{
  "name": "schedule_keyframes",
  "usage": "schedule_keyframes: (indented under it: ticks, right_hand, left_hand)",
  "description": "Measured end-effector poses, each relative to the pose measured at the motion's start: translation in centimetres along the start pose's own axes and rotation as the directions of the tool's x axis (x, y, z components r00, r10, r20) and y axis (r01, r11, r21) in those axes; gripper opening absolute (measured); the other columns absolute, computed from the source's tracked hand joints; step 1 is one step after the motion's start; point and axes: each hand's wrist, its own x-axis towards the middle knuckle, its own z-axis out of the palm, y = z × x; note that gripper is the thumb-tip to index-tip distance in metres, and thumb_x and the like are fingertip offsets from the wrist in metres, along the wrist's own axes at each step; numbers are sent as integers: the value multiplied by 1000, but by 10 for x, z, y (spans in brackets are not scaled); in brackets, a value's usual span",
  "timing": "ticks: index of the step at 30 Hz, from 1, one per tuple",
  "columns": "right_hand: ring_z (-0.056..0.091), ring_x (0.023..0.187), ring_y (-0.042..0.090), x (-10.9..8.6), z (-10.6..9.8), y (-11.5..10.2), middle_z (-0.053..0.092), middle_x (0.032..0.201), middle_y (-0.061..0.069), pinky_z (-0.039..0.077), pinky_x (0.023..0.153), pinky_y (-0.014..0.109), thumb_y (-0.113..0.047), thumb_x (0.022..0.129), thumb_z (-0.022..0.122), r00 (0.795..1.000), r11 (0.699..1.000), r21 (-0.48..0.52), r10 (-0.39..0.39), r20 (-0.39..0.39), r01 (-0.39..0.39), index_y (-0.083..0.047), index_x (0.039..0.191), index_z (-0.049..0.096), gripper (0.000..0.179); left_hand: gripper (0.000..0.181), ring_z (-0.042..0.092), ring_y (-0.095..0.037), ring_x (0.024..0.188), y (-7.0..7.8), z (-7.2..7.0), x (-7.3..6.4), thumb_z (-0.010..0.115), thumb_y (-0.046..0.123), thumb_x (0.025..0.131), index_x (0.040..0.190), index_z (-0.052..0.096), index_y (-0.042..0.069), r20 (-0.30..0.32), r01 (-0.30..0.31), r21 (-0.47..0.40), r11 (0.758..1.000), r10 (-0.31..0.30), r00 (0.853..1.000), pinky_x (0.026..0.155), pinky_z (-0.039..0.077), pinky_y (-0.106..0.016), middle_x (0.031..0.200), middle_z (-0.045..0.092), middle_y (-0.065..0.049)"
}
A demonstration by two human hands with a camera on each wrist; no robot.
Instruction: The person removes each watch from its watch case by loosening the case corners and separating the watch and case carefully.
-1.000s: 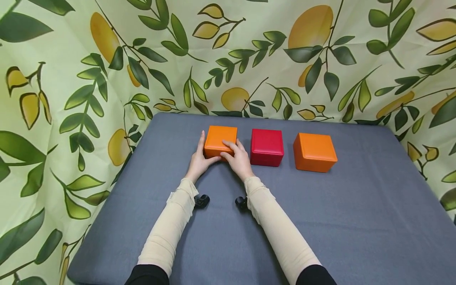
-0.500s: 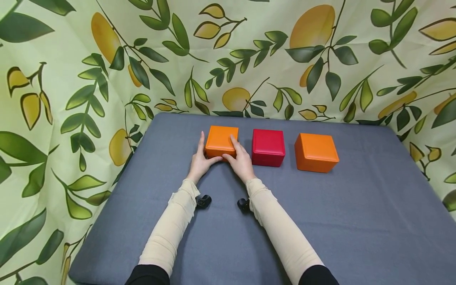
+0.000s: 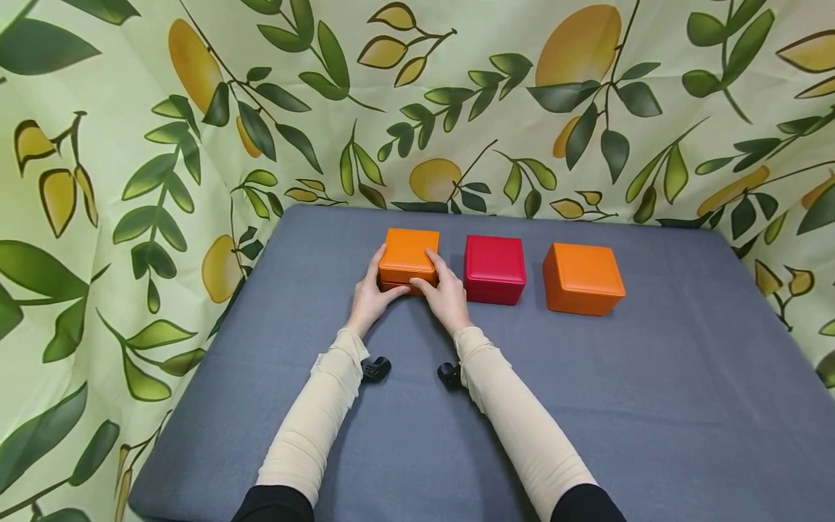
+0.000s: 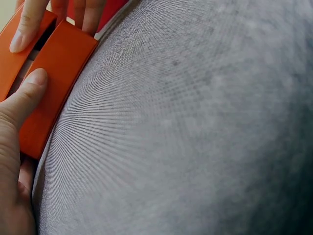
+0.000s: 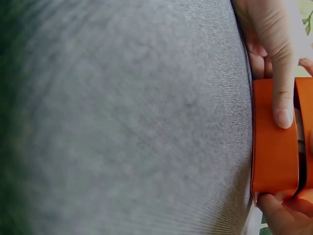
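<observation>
A leather-look orange box (image 3: 409, 250) stands between both hands at the left of the row in the head view. My left hand (image 3: 369, 299) holds it from the left, thumb on the front of the box's base (image 4: 63, 73). From the right, my right hand (image 3: 449, 299) grips it with its thumb on the front of the orange lid (image 4: 12, 63). A dark slit with a pale inner edge shows between lid and base in both wrist views. The box's inside is hidden.
To the right stand a red box (image 3: 494, 268) and another orange box (image 3: 583, 278), both with lids down. The grey padded table (image 3: 587, 420) reaches to a leaf-and-fruit curtain (image 3: 313, 138) behind and at the left. Black wrist devices (image 3: 376, 370) hang at the cuffs.
My right index finger has slid off the lid's top to its right edge. The left index finger, straight before, now bends in against the left side. A slit shows along the box front.
</observation>
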Motion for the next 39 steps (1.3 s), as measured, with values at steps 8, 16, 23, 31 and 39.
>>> schedule_keyframes:
  ticks: [8, 16, 23, 31, 39]
  right_hand:
    - [51, 123, 30, -1, -1, 0, 48, 139, 13, 40, 105, 44, -33, 83, 67, 1000, 1000, 2, -27, 6, 27, -21, 141, 40, 65]
    - [49, 124, 30, -2, -1, -3, 49, 140, 12, 38, 106, 44, -32, 83, 68, 998, 998, 38, -48, -36, 49, -20, 140, 42, 63]
    - [58, 114, 25, 1, -3, -7, 54, 136, 9, 46, 98, 41, -39, 81, 68, 998, 998, 69, 3, -65, 2, -26, 139, 43, 64]
    - [61, 110, 23, 4, -4, -9, 57, 131, 7, 49, 94, 39, -37, 79, 72, 996, 994, 106, 42, -84, -33, -26, 137, 47, 64]
    - [62, 109, 20, 8, -9, -9, 63, 125, 7, 49, 94, 35, -34, 78, 73, 997, 989, 142, 46, -66, -36, -24, 136, 49, 64]
  left_hand:
    - [91, 49, -35, 124, 0, 1, -3, 76, 33, 76, 147, 19, 34, 7, 4, -25, 1000, -4, 1000, 104, 39, -48, 145, 41, -14]
    - [102, 50, -26, 126, 0, 4, -4, 75, 31, 76, 148, 4, 39, 7, 31, -89, 996, -31, 1000, 101, 43, -42, 145, 42, -11]
    - [95, 48, -23, 128, -2, 4, 0, 75, 30, 76, 149, 15, 28, 7, 39, -80, 996, -38, 999, 105, 40, -40, 141, 47, -9]
    - [63, 58, -23, 116, 0, -2, -1, 69, 38, 82, 137, 45, 18, 49, 80, -193, 978, -72, 996, 97, 46, -40, 128, 59, -9]
    - [67, 55, -25, 120, 2, -2, -1, 68, 37, 83, 141, 38, 21, 63, 86, -173, 981, -76, 995, 100, 45, -40, 133, 55, -10]
